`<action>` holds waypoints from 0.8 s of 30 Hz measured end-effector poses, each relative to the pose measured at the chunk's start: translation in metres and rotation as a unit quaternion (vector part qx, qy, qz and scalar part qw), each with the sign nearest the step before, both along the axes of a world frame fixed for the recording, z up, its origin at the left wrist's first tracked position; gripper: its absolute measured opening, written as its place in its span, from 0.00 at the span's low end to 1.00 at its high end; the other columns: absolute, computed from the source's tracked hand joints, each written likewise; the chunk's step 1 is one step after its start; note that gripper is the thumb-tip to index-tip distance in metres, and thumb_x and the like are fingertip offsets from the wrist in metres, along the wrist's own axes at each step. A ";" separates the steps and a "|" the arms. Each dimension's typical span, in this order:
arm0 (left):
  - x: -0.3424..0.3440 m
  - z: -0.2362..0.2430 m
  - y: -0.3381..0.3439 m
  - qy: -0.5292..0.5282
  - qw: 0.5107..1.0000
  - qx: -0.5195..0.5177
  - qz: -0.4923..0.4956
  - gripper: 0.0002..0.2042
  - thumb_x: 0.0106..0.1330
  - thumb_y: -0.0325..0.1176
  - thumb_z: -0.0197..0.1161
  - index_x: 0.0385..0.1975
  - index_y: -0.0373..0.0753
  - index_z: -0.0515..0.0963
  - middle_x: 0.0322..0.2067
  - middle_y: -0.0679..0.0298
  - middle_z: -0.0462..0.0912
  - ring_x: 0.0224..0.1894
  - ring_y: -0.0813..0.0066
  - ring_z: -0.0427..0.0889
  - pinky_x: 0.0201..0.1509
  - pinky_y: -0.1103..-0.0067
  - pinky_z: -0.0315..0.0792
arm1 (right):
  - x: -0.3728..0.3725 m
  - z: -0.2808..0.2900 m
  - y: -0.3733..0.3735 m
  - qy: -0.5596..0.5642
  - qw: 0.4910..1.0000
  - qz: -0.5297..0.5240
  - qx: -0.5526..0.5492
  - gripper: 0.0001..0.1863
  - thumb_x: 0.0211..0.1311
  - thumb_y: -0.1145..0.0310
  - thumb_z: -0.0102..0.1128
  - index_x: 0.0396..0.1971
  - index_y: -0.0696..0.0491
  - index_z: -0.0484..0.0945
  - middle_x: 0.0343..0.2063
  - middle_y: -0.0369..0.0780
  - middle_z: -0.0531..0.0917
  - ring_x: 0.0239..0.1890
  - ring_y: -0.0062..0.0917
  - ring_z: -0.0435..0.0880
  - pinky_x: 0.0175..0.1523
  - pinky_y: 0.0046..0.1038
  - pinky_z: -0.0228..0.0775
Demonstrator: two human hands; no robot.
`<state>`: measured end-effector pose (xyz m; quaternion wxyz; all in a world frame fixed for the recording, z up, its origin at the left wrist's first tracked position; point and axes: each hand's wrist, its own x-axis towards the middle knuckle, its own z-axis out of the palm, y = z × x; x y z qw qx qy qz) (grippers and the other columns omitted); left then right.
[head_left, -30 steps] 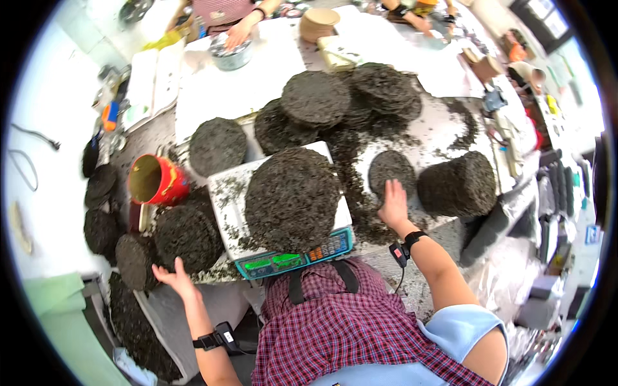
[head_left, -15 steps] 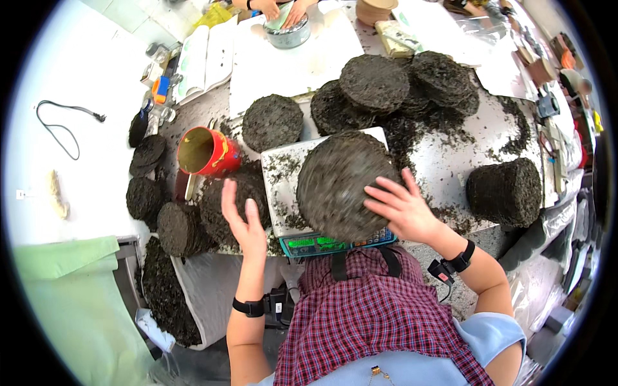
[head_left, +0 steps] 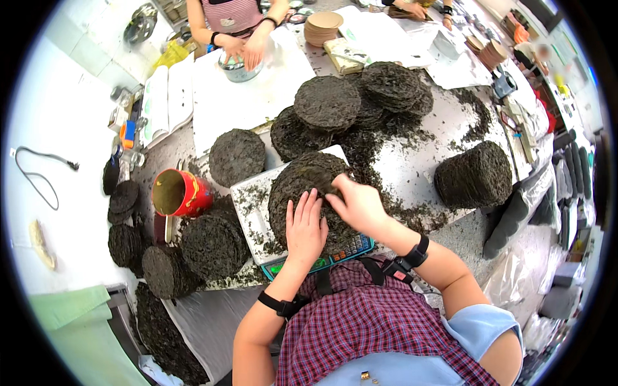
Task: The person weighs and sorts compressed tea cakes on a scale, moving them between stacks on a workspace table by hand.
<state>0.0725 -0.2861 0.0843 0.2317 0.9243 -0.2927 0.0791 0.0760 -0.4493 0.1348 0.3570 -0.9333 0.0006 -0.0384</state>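
A thick dark, flaky disc (head_left: 290, 219) rests on the scale's pale platform (head_left: 251, 206), above a teal base with a keypad (head_left: 351, 248). My left hand (head_left: 306, 228) lies on the disc's lower middle, fingers stretched out. My right hand (head_left: 360, 204) is at its upper right, fingers curled down against the surface; what they pinch, if anything, is hidden and slightly blurred.
More dark discs (head_left: 325, 100) are stacked behind and left (head_left: 212, 248). A cylindrical stack (head_left: 473, 174) lies right, a red tin (head_left: 196, 199) left. Loose flakes (head_left: 418, 219) litter the table. Co-workers' hands (head_left: 254, 48) (head_left: 415, 9) are across the table.
The small disc at the right has left its spot. My right hand moved from there onto the scale's disc and curled; my left hand came in from the left and now lies on it.
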 end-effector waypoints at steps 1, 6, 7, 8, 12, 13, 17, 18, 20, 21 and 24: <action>0.000 -0.002 -0.001 -0.002 1.000 0.015 0.005 0.21 0.57 0.30 0.60 0.52 0.34 0.71 0.60 0.56 0.67 0.65 0.60 0.62 0.70 0.58 0.50 | -0.004 0.004 0.006 -0.022 0.999 0.023 -0.020 0.12 0.57 0.63 0.58 0.34 0.55 0.70 0.23 0.44 0.80 0.26 0.40 0.82 0.30 0.37 0.74; 0.000 -0.010 -0.004 -0.010 1.000 0.017 0.000 0.20 0.59 0.30 0.59 0.51 0.32 0.69 0.59 0.50 0.66 0.65 0.54 0.61 0.70 0.57 0.49 | -0.008 -0.004 0.003 -0.058 0.998 -0.032 0.009 0.19 0.53 0.57 0.62 0.38 0.55 0.73 0.29 0.43 0.80 0.31 0.36 0.82 0.36 0.33 0.75; -0.002 -0.005 -0.005 -0.003 1.000 0.003 -0.005 0.20 0.59 0.30 0.59 0.51 0.32 0.69 0.58 0.50 0.66 0.65 0.52 0.61 0.70 0.56 0.49 | -0.003 0.003 -0.005 -0.004 0.995 -0.082 0.049 0.23 0.52 0.55 0.64 0.41 0.56 0.73 0.30 0.44 0.81 0.31 0.36 0.82 0.37 0.33 0.75; -0.002 -0.003 -0.006 -0.010 1.000 -0.003 0.001 0.20 0.59 0.30 0.58 0.52 0.33 0.69 0.60 0.52 0.65 0.66 0.55 0.60 0.70 0.57 0.49 | 0.008 -0.003 -0.018 0.085 0.986 -0.084 0.118 0.25 0.51 0.51 0.65 0.40 0.57 0.75 0.30 0.44 0.82 0.32 0.37 0.83 0.39 0.34 0.75; 0.000 0.001 -0.007 0.007 1.000 0.029 0.003 0.22 0.60 0.29 0.58 0.56 0.38 0.69 0.60 0.54 0.66 0.66 0.57 0.60 0.70 0.58 0.51 | 0.027 -0.010 -0.013 0.047 0.998 0.029 -0.038 0.16 0.57 0.57 0.59 0.26 0.57 0.75 0.23 0.45 0.80 0.32 0.42 0.81 0.36 0.39 0.74; 0.001 0.002 -0.009 0.002 0.999 0.041 0.000 0.22 0.60 0.29 0.58 0.56 0.40 0.69 0.60 0.54 0.66 0.66 0.58 0.61 0.69 0.59 0.51 | 0.019 -0.018 -0.007 -0.044 0.998 0.022 -0.036 0.15 0.57 0.59 0.58 0.24 0.57 0.75 0.22 0.45 0.79 0.30 0.42 0.81 0.35 0.40 0.73; 0.004 0.006 -0.015 -0.011 0.998 0.066 -0.011 0.23 0.58 0.29 0.58 0.57 0.46 0.71 0.59 0.58 0.68 0.65 0.63 0.64 0.69 0.60 0.52 | 0.016 -0.044 -0.021 0.021 0.994 -0.091 0.064 0.16 0.59 0.59 0.59 0.24 0.57 0.74 0.21 0.46 0.77 0.25 0.42 0.78 0.30 0.40 0.69; 0.005 0.007 -0.017 -0.012 0.997 0.072 -0.011 0.23 0.58 0.29 0.58 0.57 0.45 0.71 0.59 0.58 0.68 0.65 0.63 0.64 0.69 0.60 0.52 | 0.013 -0.046 -0.019 0.026 0.989 -0.115 0.091 0.16 0.59 0.58 0.59 0.23 0.58 0.73 0.20 0.46 0.76 0.25 0.42 0.78 0.30 0.40 0.69; 0.006 0.003 -0.019 -0.016 0.997 0.071 -0.014 0.24 0.56 0.28 0.59 0.57 0.45 0.71 0.58 0.59 0.69 0.64 0.64 0.64 0.69 0.60 0.52 | 0.008 -0.047 -0.019 0.040 0.983 -0.137 0.117 0.15 0.58 0.61 0.60 0.22 0.57 0.72 0.20 0.44 0.75 0.25 0.40 0.77 0.30 0.38 0.69; 0.005 0.002 -0.019 -0.016 0.997 0.072 -0.011 0.24 0.56 0.28 0.59 0.56 0.45 0.71 0.58 0.59 0.69 0.65 0.64 0.64 0.69 0.60 0.52 | 0.007 -0.047 -0.017 -0.026 0.990 -0.107 0.088 0.14 0.58 0.62 0.60 0.22 0.56 0.72 0.20 0.44 0.75 0.25 0.39 0.77 0.30 0.38 0.69; 0.001 0.001 -0.018 -0.016 0.997 0.073 -0.004 0.24 0.55 0.28 0.59 0.56 0.45 0.72 0.58 0.58 0.69 0.65 0.64 0.63 0.70 0.60 0.51 | -0.003 -0.044 -0.012 -0.195 0.981 0.012 -0.007 0.09 0.55 0.67 0.61 0.23 0.55 0.73 0.22 0.42 0.74 0.28 0.38 0.78 0.32 0.36 0.70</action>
